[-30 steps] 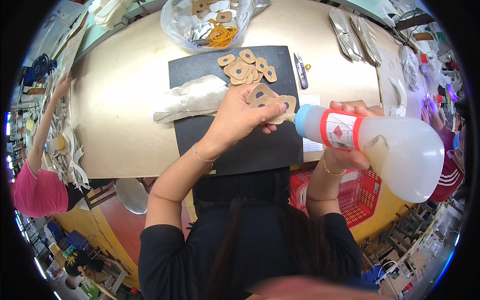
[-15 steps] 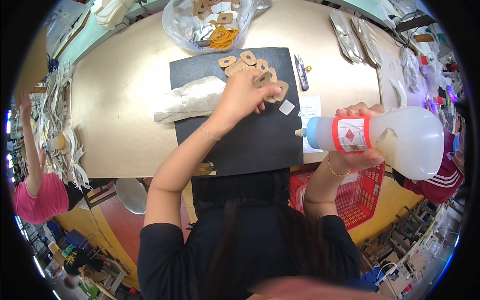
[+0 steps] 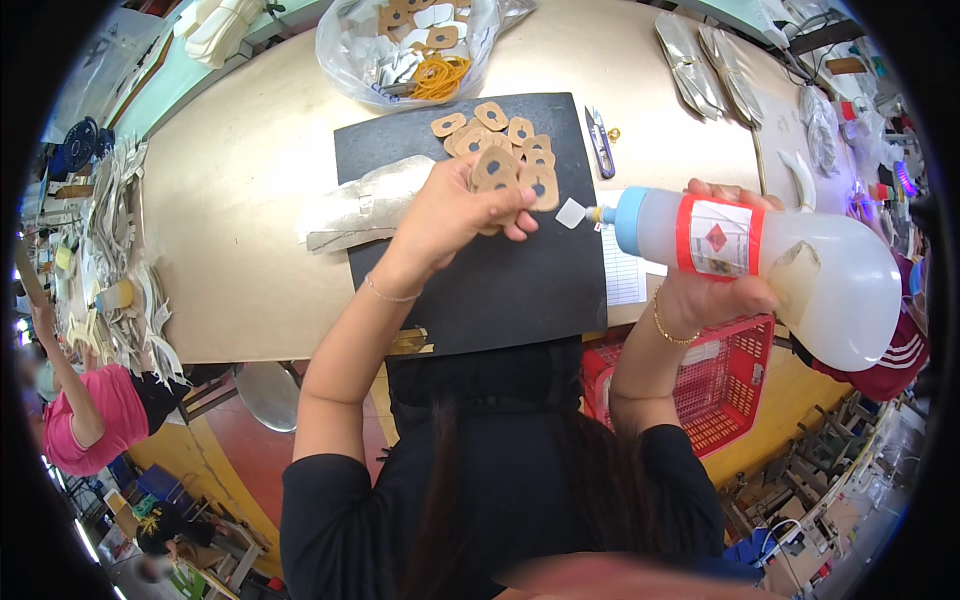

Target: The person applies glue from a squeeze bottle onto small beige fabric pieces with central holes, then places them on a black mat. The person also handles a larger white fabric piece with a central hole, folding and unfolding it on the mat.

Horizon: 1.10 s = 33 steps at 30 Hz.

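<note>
My left hand [image 3: 440, 218] pinches several tan pieces with rounded corners and dark centre holes; one tan piece [image 3: 541, 187] juts out past my fingers. Behind it, a loose heap of similar tan pieces [image 3: 490, 116] lies on the black mat [image 3: 480, 300]. My right hand [image 3: 715, 298] is wrapped round a large translucent squeeze bottle [image 3: 850, 285] with a light blue cap and a red-edged label. The bottle lies almost level, its nozzle pointing left beside a small white square [image 3: 570, 213]. A grey-silver cut sheet [image 3: 375, 203] rests left of my left hand.
At the back stands a clear plastic bag [image 3: 345, 65] with tan and white pieces and yellow rubber bands. Thread snips [image 3: 600, 143] and a printed sheet [image 3: 624, 278] lie right of the mat. A red basket [image 3: 742, 385] sits below the table edge. A co-worker in pink [image 3: 100, 415] is at left.
My left hand has shifted left and slightly down, and the tan pieces in it now show their faces. The bottle's nozzle has risen and swung left, closer to the white square.
</note>
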Motion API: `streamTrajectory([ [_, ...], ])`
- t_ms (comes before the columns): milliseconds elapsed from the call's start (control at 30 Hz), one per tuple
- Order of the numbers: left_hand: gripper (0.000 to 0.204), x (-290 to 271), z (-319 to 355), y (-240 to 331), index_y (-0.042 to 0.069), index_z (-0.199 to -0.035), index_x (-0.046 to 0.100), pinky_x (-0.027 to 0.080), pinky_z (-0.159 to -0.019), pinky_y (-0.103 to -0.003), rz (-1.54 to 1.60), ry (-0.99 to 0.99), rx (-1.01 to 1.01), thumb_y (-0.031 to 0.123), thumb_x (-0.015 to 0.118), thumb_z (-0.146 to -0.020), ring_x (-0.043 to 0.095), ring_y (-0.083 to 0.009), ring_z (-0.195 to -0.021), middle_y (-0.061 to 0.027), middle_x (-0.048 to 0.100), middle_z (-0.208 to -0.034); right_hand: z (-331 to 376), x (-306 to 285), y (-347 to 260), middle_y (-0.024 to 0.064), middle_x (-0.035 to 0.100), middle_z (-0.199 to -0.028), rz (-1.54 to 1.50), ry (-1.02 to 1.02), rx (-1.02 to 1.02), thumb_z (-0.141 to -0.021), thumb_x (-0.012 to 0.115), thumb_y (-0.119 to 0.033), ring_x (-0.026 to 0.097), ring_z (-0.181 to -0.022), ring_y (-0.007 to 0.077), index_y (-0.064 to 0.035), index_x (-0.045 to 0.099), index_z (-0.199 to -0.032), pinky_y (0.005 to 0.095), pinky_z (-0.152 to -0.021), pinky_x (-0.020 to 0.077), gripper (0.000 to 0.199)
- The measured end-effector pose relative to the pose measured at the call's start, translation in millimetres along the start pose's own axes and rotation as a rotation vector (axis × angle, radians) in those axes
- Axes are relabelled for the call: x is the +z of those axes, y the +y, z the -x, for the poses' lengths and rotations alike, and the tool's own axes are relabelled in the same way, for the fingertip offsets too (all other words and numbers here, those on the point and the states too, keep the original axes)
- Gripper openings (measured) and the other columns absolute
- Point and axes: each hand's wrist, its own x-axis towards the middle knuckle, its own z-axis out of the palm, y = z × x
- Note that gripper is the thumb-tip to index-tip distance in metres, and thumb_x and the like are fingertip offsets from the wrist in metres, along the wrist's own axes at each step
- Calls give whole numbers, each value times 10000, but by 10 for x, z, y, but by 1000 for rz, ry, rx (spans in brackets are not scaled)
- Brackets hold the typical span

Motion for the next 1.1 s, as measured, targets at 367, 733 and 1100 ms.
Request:
streamTrajectory([
  [367, 247, 288, 248, 99, -44, -979, 579, 526, -531, -234, 15, -34, -3, 52, 693, -782, 629, -135, -603, -84, 622, -752, 9, 156, 1, 148, 579, -909, 343, -191, -138, -663, 562, -747, 633, -833, 257, 60, 479, -1056, 471, -793, 566, 901],
  [733, 200, 278, 256, 67, -16, -931, 575, 508, -514, -236, 80, -19, 8, 140, 650, -830, 620, -134, -596, -74, 617, -746, 14, 20, 53, 178, 570, -1056, 50, -178, -176, -646, 768, -547, 633, -893, 310, 68, 472, -1087, 459, -850, 529, 813],
  [1100, 205, 317, 231, 90, -13, -906, 612, 420, -463, -202, -98, 104, 114, 168, 666, -826, 560, -79, -544, -12, 566, -630, 133, 8, 20, 120, 569, -955, 119, -327, -119, -605, 779, -572, 638, -889, 266, 49, 509, -1045, 392, -807, 549, 808],
])
